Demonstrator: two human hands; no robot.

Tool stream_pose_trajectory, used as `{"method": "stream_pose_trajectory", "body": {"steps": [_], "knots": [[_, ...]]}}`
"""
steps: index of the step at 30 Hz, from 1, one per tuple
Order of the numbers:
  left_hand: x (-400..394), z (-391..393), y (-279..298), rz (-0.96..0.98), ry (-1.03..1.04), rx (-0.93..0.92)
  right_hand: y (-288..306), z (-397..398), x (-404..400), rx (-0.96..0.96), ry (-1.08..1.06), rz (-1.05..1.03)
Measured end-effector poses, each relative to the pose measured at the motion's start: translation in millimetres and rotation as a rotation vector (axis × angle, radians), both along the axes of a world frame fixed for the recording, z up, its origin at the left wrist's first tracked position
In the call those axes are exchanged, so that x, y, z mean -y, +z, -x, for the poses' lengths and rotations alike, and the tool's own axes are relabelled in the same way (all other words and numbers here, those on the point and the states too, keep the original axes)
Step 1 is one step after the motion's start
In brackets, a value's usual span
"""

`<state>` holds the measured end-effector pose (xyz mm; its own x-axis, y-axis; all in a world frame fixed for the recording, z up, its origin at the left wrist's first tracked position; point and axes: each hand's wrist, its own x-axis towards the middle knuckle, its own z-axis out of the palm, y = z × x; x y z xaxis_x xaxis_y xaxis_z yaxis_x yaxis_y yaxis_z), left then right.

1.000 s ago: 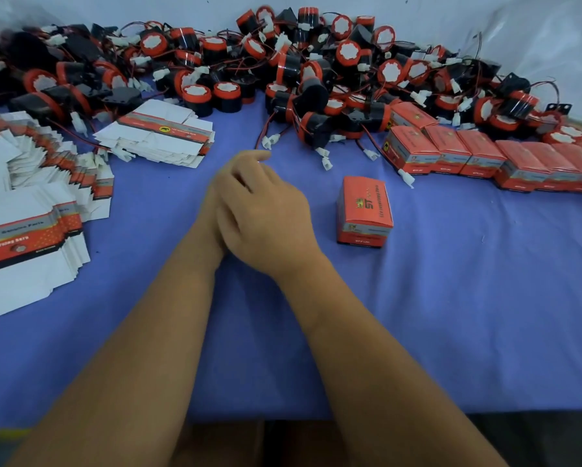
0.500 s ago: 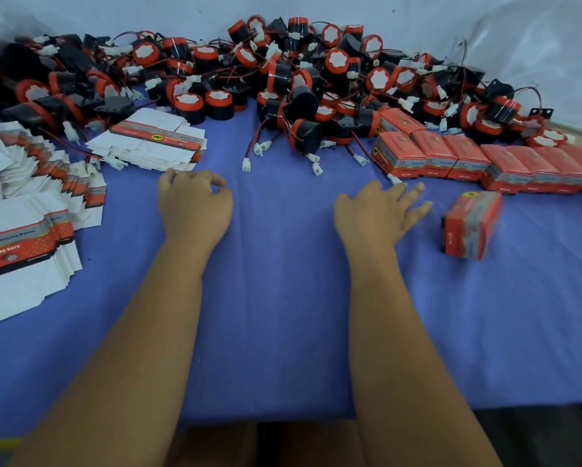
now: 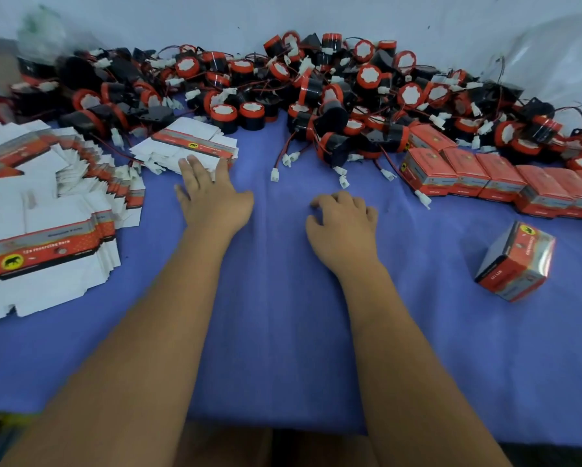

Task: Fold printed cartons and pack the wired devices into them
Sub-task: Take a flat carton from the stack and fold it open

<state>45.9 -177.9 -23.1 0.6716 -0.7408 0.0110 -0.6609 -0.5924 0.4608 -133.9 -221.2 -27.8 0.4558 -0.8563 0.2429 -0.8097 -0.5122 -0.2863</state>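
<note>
Flat printed cartons (image 3: 195, 143) lie as a small fanned stack on the blue table cloth (image 3: 283, 332) just in front of the heap of wired devices (image 3: 316, 96); the left hand (image 3: 212, 200), fingers extended and holding nothing, touches the stack's near edge. Thin card of this kind is judged light, springy and easily creased, so one blank is best peeled off by a corner or free flap. Right hand (image 3: 343, 224) rests loosely curled and empty on the cloth, well apart from the folded carton (image 3: 515, 261) tipped at right.
</note>
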Motion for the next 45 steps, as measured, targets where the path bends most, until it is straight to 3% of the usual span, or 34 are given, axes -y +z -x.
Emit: {"method": "stream_pose_trajectory", "body": {"steps": [3,7,14,17,20,24,27,29,33,35,37,39,45], "knots": [[0.8,0.7,-2.3,-0.115,-0.057,0.043,-1.3,-0.7,0.8,0.011,0.0,0.001],[-0.3,31.6,-5.9,-0.103,-0.161,0.197,3.4,0.9,2.4,0.086,-0.07,0.035],[0.9,116.5,4.4,-0.083,-0.345,0.271,29.0,46.0,-3.1,0.25,-0.639,0.194],[2.4,145.0,5.9,-0.024,-0.428,0.218,31.7,80.4,-13.3,0.322,-0.877,0.285],[3.2,166.5,5.5,0.002,-0.504,0.155,31.6,120.5,-10.2,0.453,-1.045,0.206],[3.6,187.5,1.4,0.139,-0.689,0.119,29.9,150.8,4.8,0.48,-0.813,0.159],[6.0,194.7,-1.3,0.201,-0.839,0.014,28.7,155.9,11.8,0.311,-0.387,0.242],[9.1,194.6,-1.2,0.24,-0.899,-0.038,25.7,159.9,16.7,0.155,-0.229,0.274],[14.2,189.7,-3.9,0.312,-0.884,-0.15,19.1,170.9,38.9,-0.188,-0.289,0.171],[15.5,189.2,-6.5,0.339,-0.812,-0.091,19.7,168.5,46.9,-0.311,-0.39,0.056],[17.3,186.9,-7.9,0.278,-0.641,0.102,21.9,156.5,46.4,-0.236,-0.442,0.072],[17.6,177.6,-7.4,0.11,-0.498,0.121,23.9,134.4,38.7,-0.095,-0.399,0.169],[11.0,102.8,-4.9,0.053,-0.27,0.071,30.0,70.9,26.2,0.277,-0.194,-0.277]]}}
